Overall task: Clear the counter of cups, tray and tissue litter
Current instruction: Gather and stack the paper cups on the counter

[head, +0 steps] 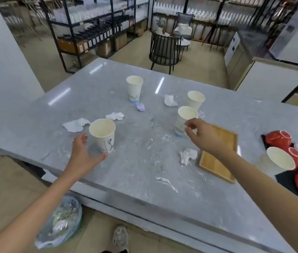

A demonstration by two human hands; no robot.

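i see a grey marbled counter (144, 170) strewn with crumpled white tissues (76, 125), a small lilac wad (140, 107) and five upright paper cups. red glazed crockery (279, 138) crowds the right edge; a bagged bin (62, 221) sits on the floor below. a flat square wooden tray (219, 154) lies under my right forearm. my left hand (82, 152) is spread, fingers loose, beside the near cup (103, 134); i can't tell if it touches. my right hand (199, 134), fingers curling, reaches the middle cup (183, 121); grip unclear.
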